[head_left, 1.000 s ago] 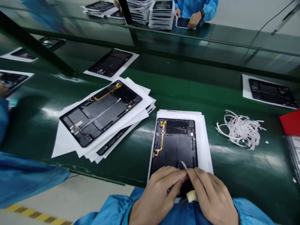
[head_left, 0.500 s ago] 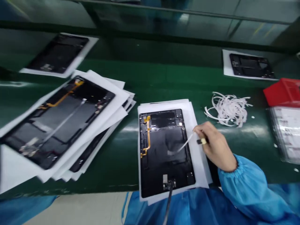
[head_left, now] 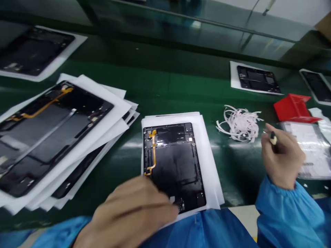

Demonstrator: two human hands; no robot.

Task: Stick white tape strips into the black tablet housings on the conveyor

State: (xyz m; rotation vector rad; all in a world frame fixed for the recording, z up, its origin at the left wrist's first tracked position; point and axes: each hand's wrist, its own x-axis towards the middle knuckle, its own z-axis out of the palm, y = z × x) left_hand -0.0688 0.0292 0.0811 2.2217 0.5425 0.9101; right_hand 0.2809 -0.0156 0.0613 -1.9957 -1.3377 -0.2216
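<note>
A black tablet housing (head_left: 176,162) with an orange flex cable (head_left: 154,151) lies face up on white paper sheets (head_left: 210,179) in front of me. My left hand (head_left: 131,210), smeared by motion, reaches over its lower left corner and hides the parts there. Whether those fingers hold anything cannot be made out. Off to the right, my right hand (head_left: 283,156) is closed around a small tool with a dark and cream end (head_left: 273,138). It hovers beside a tangled heap of white strips (head_left: 240,124).
At the left, more housings (head_left: 51,131) are stacked with paper between them. Another housing (head_left: 33,51) lies back left and one (head_left: 258,80) back right. Beyond my right hand are a red holder (head_left: 294,108), a clear plastic pack (head_left: 310,148) and a dark-screened device (head_left: 318,86).
My right hand has moved right, away from the housing; the white strip it held no longer shows. My left hand has come in over the housing's lower edge. The view has shifted right.
</note>
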